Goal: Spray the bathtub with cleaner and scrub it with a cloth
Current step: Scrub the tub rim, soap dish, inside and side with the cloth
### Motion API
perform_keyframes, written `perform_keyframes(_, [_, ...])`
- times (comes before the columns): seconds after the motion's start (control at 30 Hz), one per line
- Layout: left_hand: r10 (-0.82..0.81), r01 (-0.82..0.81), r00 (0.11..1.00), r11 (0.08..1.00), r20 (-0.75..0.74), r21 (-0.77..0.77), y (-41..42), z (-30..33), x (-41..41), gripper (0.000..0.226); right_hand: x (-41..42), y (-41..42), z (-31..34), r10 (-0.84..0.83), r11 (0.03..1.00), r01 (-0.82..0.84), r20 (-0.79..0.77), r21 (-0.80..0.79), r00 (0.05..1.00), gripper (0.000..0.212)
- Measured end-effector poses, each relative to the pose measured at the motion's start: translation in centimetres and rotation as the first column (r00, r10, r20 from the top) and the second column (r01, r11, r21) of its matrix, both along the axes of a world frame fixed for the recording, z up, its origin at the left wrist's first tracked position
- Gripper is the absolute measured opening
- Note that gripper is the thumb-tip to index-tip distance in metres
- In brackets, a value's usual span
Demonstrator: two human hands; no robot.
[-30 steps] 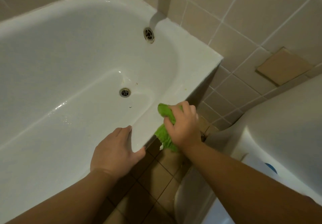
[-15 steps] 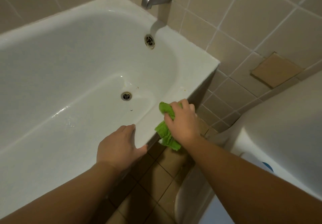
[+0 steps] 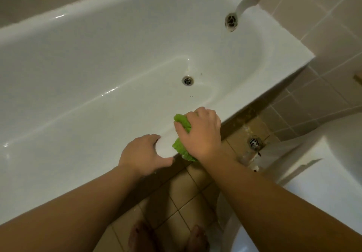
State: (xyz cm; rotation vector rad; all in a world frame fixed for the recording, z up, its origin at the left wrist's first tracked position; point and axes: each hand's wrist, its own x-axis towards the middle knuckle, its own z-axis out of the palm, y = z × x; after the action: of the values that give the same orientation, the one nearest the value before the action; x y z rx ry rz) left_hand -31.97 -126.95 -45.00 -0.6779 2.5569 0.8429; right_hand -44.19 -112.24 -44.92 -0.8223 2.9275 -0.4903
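Observation:
A white bathtub [image 3: 284, 71] fills the upper left of the head view, its inside wet and shiny. My right hand [image 3: 201, 134] grips a bunched green cloth [image 3: 181, 144] and presses it on the near rim of the tub. My left hand [image 3: 143, 154] rests on the same rim just left of the cloth, fingers over the inner edge and thumb along the outer edge. No spray bottle is in view.
The floor drain of the tub [image 3: 187, 80] and an overflow fitting [image 3: 231, 20] sit near the tap end. A white basin [image 3: 323, 173] stands at the right. Brown tiled floor with a floor drain [image 3: 254, 143] lies below; my bare feet [image 3: 141, 236] show at the bottom.
The view has tilted down and moved closer to the tub. My right hand with the cloth has slid left along the rim, nearer my left hand, which stays on the rim.

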Motion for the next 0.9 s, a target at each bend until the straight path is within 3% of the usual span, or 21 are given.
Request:
perform_keyframes(0.1, [0.041, -0.041, 0.999, 0.997, -0.002, 0.064, -0.3, -0.3, 0.4, 0.077, 2.2, -0.9, -0.5, 0.259, 0.966, -0.260, -0.031, -0.009, 0.965, 0.036])
perform_keyframes(0.17, [0.035, -0.037, 0.999, 0.996, 0.019, 0.080, -0.6, -0.4, 0.8, 0.074, -0.1, -0.3, -0.7, 0.337, 0.941, -0.335, -0.045, 0.042, 0.941, 0.034])
perform_keyframes(0.3, [0.048, -0.049, 0.998, 0.998, 0.032, 0.043, -0.9, -0.3, 3.1, 0.068, -6.0, 0.2, 0.4, 0.081, 0.977, -0.069, -0.055, 0.202, 0.995, 0.042])
perform_keyframes(0.37, [0.054, -0.054, 0.998, 0.998, 0.025, 0.030, -0.9, -0.1, 4.0, 0.065, -5.0, -1.1, 0.7, 0.093, 0.962, -0.077, -0.050, 0.263, 0.994, 0.044])
perform_keyframes(0.43, [0.062, -0.062, 0.998, 0.998, 0.007, 0.023, -1.1, -0.1, 4.5, 0.062, -1.7, -2.0, 0.6, 0.222, 0.960, -0.223, 0.025, 0.169, 0.975, 0.041])
perform_keyframes(0.5, [0.061, -0.060, 0.998, 0.998, -0.011, 0.017, -1.3, -0.3, 5.0, 0.061, 0.3, -1.2, 0.0, 0.337, 0.940, -0.337, 0.004, 0.042, 0.941, 0.038])
perform_keyframes(0.57, [0.055, -0.055, 0.998, 0.998, -0.014, 0.002, -1.4, -0.6, 5.6, 0.067, -2.1, -0.1, 0.1, 0.329, 0.943, -0.327, -0.024, 0.055, 0.944, 0.041])
perform_keyframes(0.67, [0.051, -0.051, 0.998, 0.998, -0.022, -0.030, -1.6, -0.8, 6.0, 0.077, -6.1, 1.3, 0.4, 0.139, 0.979, -0.131, -0.041, 0.157, 0.989, 0.046])
perform_keyframes(0.73, [0.038, -0.039, 0.999, 0.999, -0.022, -0.036, -1.6, -0.9, 5.9, 0.079, -5.0, 1.0, 0.3, 0.092, 0.989, -0.086, -0.046, 0.122, 0.995, 0.041])
perform_keyframes(0.9, [0.032, -0.033, 0.999, 0.999, -0.023, -0.033, -1.8, -0.7, 5.7, 0.082, -0.2, 1.1, -1.5, 0.342, 0.927, -0.359, -0.152, -0.109, 0.927, 0.024])
